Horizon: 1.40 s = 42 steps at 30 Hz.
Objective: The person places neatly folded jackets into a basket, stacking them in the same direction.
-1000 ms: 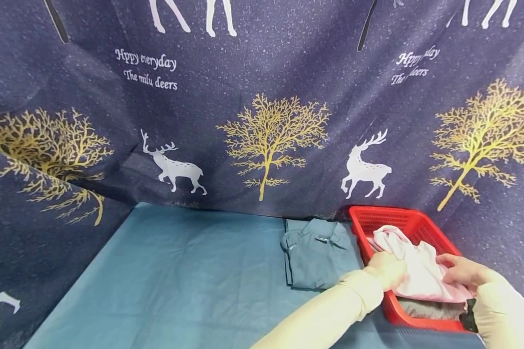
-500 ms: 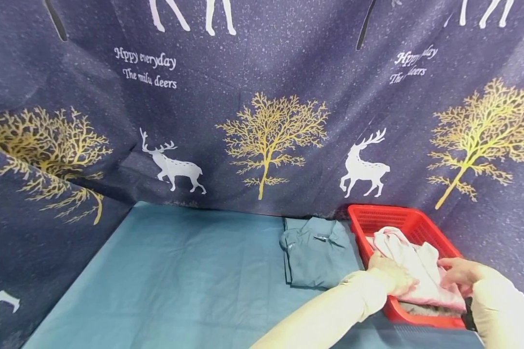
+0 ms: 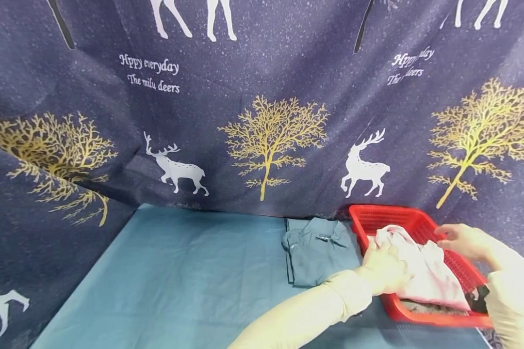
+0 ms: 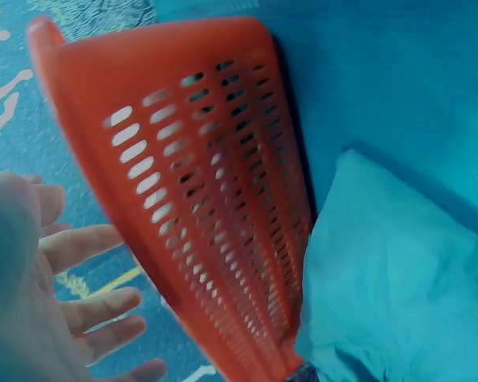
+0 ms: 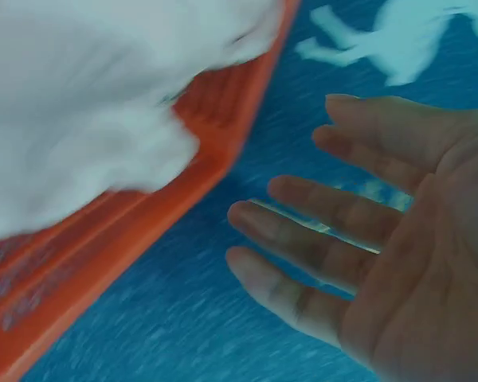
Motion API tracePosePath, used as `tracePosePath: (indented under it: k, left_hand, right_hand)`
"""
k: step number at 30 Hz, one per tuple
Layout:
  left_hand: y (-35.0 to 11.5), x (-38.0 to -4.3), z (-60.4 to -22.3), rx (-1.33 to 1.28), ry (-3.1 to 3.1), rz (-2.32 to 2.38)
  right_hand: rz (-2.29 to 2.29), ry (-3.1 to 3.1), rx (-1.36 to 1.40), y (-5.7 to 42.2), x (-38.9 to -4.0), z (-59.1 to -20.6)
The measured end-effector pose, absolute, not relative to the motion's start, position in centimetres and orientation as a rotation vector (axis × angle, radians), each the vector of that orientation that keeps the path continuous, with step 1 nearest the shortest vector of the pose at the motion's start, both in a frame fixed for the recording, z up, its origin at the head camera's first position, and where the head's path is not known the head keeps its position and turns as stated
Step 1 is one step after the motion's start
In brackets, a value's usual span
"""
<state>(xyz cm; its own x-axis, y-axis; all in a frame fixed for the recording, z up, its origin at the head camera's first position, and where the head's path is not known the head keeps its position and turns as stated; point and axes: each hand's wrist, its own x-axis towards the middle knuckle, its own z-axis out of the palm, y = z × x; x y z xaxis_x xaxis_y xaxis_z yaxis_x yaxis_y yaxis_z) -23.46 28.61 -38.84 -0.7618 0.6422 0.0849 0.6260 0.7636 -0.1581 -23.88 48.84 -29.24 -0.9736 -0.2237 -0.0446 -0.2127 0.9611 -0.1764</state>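
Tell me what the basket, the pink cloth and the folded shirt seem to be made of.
Basket: looks like moulded plastic, smooth and slightly glossy, going by its regular slots and rounded rim.
Pink cloth: soft, matte fabric, perhaps cotton, since it slumps in rounded folds.
Shirt: matte fabric, apparently thin, as it lies fairly flat with visible creases; the fibre cannot be told.

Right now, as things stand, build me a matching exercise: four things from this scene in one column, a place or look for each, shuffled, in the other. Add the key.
1. basket
2. pink cloth
3. folded shirt
4. curtain

A. blue-green, beside number 1
B. dark, hanging at the back
C. red, with holes in its sides
D. lying inside number 1

Pairs: 1-C, 2-D, 3-A, 4-B
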Motion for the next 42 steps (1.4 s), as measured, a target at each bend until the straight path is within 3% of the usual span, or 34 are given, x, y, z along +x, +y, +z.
tracePosePath:
  k: [7, 16, 25, 28, 32, 42]
  left_hand:
    - [25.0, -24.6, -38.2, -0.967, -2.781, -0.012]
    - [19.5, -26.3, -39.3, -0.856, -2.713, -0.217]
    - [14.5, -28.1, -42.5, -0.726, -2.816, -0.528]
    - [13.1, -28.5, -43.6, -0.685, -2.869, -0.618]
    - [11.8, -28.9, -44.6, -0.635, -2.913, -0.724]
    - [9.9, -29.6, -46.8, -0.479, -2.895, -1.007]
  right_hand:
    - [-0.383, 3.192, -0.352, 45.1, -22.8, -28.3]
    - [-0.667, 3.425, -0.27, 39.3, -21.0, -31.0]
    - [-1.103, 3.579, 0.289, 32.2, -21.0, -36.2]
    - [-1.472, 3.57, 0.239, 30.1, -21.9, -38.3]
    - [-1.62, 3.547, 0.175, 28.5, -22.9, -40.5]
    - [-1.487, 3.462, 0.219, 27.9, -24.7, -45.2]
